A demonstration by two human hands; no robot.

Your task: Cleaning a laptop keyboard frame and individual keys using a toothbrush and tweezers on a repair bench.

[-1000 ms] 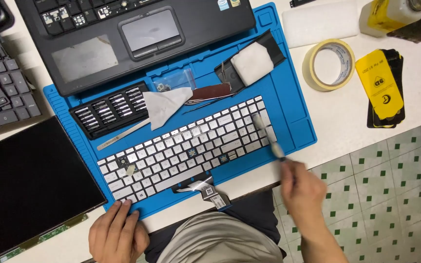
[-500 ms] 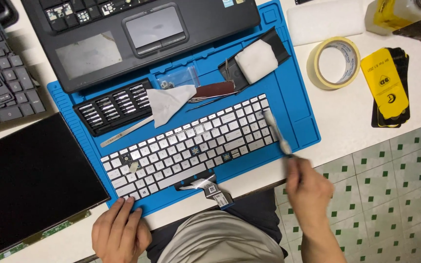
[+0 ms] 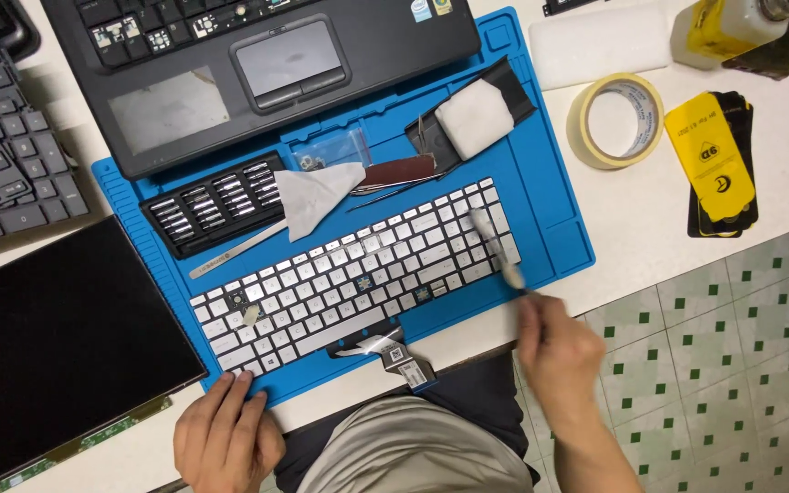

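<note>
1. The right hand (image 3: 561, 351) is gripping a slim brush (image 3: 497, 250), fingers wrapped round its handle, with the blurred bristle end lying over the right-hand keys of the white keyboard (image 3: 358, 272).
2. The keyboard is lying loose on the blue work mat (image 3: 541, 192), slanting from near left to far right, with its ribbon cable (image 3: 393, 351) trailing off the near edge towards the person.
3. The left hand (image 3: 228, 436) is pressing flat, fingers spread narrowly and holding nothing, on the near left corner of the mat, just beside the keyboard's corner. Keeping that pressure steady is what stops the keyboard sliding under the strokes.
4. Judging from the gaps where a few keycaps are missing near the middle and the left end, light strokes look wise, so that the bristles are not catching on bare mechanisms.
5. Sweeping outward, away from the ribbon cable, seems the safer direction.
6. Other things are sitting clear of the stroke: a bit set (image 3: 212, 203) and a grey cloth (image 3: 312, 194) beyond the keyboard, and a roll of tape (image 3: 615, 121) on the desk (image 3: 650, 228) to the right.
</note>
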